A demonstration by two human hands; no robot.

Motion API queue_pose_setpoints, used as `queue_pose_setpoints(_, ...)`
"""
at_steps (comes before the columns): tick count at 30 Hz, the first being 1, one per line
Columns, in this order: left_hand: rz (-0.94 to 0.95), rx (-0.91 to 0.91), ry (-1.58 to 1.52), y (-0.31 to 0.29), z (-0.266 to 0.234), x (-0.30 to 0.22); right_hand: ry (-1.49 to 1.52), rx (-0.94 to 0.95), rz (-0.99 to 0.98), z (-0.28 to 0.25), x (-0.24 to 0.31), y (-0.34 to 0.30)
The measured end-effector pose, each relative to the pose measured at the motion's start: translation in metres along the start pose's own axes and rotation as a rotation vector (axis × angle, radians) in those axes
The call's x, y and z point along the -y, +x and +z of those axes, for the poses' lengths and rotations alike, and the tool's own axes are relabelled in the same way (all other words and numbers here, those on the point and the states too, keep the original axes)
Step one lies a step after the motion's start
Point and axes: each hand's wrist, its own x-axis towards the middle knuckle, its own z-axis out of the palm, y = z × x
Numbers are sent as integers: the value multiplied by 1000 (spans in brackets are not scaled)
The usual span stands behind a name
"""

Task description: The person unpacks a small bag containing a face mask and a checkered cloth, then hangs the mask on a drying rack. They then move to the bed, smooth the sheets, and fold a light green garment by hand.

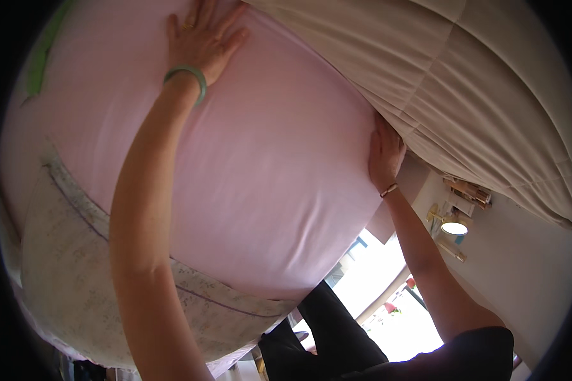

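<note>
A smooth pink fitted sheet (267, 171) covers a bed, with a few creases near its right edge. My left hand (206, 41), wearing a ring and a green bangle, lies on the sheet with fingers spread; some fingertips run out of the picture at the top. Over at the bed's right edge, my right hand (386, 152) presses along the pink side, fingers stretched toward the shadowed gap beside a beige pleated fabric panel (464, 82). Its fingertips are partly lost in that shadow. A pale floral cloth with a purple line (229, 308) lies across the near left part of the bed.
Something bright green (39, 60) lies at the far left of the bed. Beyond the right edge are a lit lamp (454, 227), some shelved items (469, 192) and a bright window area (400, 324). My dark-trousered legs (330, 336) stand close to the bed.
</note>
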Motion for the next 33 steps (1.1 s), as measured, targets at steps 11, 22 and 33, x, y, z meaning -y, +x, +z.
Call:
queue_pose_setpoints(11,123,-270,-145,-1,22,9,1177,-142,1249,-12,-92,-51)
queue_pose_setpoints(22,210,-228,-271,-17,7,-3,558,-127,916,12,-116,-53)
queue_pose_setpoints(33,248,-83,-212,17,-1,-19,1487,154,1390,52,-141,-45)
